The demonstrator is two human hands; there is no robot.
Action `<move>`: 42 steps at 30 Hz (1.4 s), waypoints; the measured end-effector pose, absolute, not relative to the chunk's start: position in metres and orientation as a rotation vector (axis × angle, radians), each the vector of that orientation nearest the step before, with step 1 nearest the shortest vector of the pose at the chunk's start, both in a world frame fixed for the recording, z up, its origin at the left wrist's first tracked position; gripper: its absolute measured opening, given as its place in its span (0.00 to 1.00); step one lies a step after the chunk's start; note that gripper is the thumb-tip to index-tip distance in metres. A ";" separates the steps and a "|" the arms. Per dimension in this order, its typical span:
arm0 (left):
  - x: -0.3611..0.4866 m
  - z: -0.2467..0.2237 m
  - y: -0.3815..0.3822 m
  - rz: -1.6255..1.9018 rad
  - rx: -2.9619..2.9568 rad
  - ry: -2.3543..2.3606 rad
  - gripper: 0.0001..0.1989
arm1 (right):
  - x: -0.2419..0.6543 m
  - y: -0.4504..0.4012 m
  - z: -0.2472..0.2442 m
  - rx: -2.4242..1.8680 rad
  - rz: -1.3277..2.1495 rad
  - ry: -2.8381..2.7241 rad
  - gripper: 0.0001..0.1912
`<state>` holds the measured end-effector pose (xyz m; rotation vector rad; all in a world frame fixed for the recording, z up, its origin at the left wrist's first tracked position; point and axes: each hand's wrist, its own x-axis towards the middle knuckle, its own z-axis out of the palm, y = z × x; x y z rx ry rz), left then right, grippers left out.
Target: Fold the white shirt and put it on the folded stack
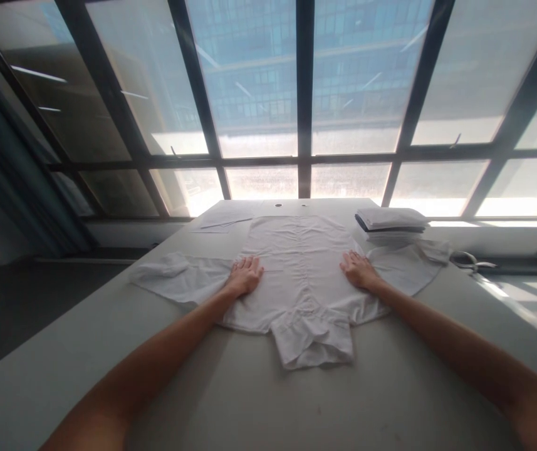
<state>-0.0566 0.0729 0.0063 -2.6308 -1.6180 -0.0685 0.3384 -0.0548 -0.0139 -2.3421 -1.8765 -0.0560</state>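
A white long-sleeved shirt [299, 269] lies spread on the table, its collar end towards me and its hem at the far side. The sleeves stretch out to the left and right. My left hand [245, 275] rests palm down on the left part of the shirt, near where that sleeve joins. My right hand [358, 270] lies flat on the right part, level with the other. Fingers of both hands are stretched out, and neither grips the cloth. Wrinkles run down the middle of the shirt.
A stack of folded clothes [390, 222] sits at the table's back right. Thin sheets, perhaps paper [218, 220], lie at the back left. The white table [259, 394] has two round holes near its far edge. Beyond it rise tall windows [254, 81]; a dark curtain [9, 150] hangs left.
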 end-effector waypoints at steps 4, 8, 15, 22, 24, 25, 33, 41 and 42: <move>-0.081 0.001 0.049 0.000 -2.650 -1.591 0.33 | 0.335 -0.089 -0.021 -2.278 -0.072 -1.996 0.34; -0.061 0.019 0.049 0.111 -2.696 -1.638 0.35 | 0.304 -0.081 -0.004 -2.248 -0.041 -1.960 0.32; 0.066 0.035 0.069 -0.265 -2.899 -1.285 0.29 | 0.199 0.005 0.029 -1.900 0.089 -2.003 0.31; 0.076 0.011 0.096 -0.195 -2.873 -1.406 0.29 | 0.224 0.037 0.007 -1.978 0.181 -2.078 0.32; 0.063 0.008 0.105 -0.162 -2.852 -1.472 0.31 | 0.244 0.038 0.002 -2.017 0.189 -2.103 0.34; 0.055 0.008 0.110 -0.145 -2.836 -1.514 0.31 | 0.254 0.039 0.000 -2.052 0.185 -2.101 0.34; -0.030 0.021 0.146 -0.043 -2.642 -1.841 0.32 | 0.347 0.023 -0.002 -2.393 0.152 -1.835 0.34; -0.031 0.038 0.151 -0.022 -2.571 -1.878 0.31 | 0.344 0.032 0.009 -2.428 0.079 -1.749 0.32; -0.019 0.037 0.148 -0.039 -2.595 -1.830 0.31 | 0.333 0.038 0.010 -2.395 0.060 -1.769 0.32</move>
